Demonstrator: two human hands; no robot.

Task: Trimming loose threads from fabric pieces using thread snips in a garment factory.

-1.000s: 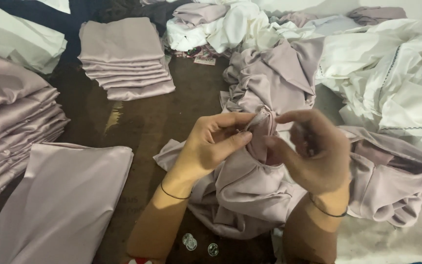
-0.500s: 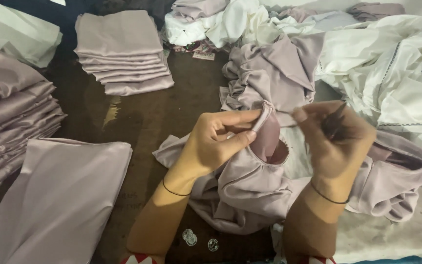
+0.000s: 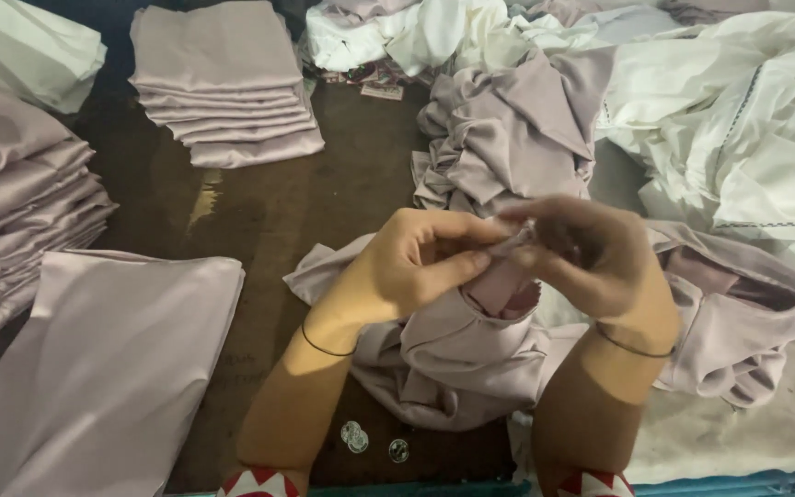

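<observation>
While both hands' fingers (image 3: 471, 262) pinch a lilac garment (image 3: 471, 350), folded stacks (image 3: 223, 83) lie far left; crumpled pile (image 3: 517, 138) beyond remains unfolded.

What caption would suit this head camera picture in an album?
Left hand and right hand pinch a fold of mauve satin garment above a dark table.

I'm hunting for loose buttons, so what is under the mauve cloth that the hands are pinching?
The mauve cloth lies bunched on the dark table, pinched by the left hand and right hand. Three clear buttons lie bare beside its near edge. Anything beneath the folds is covered.
</observation>
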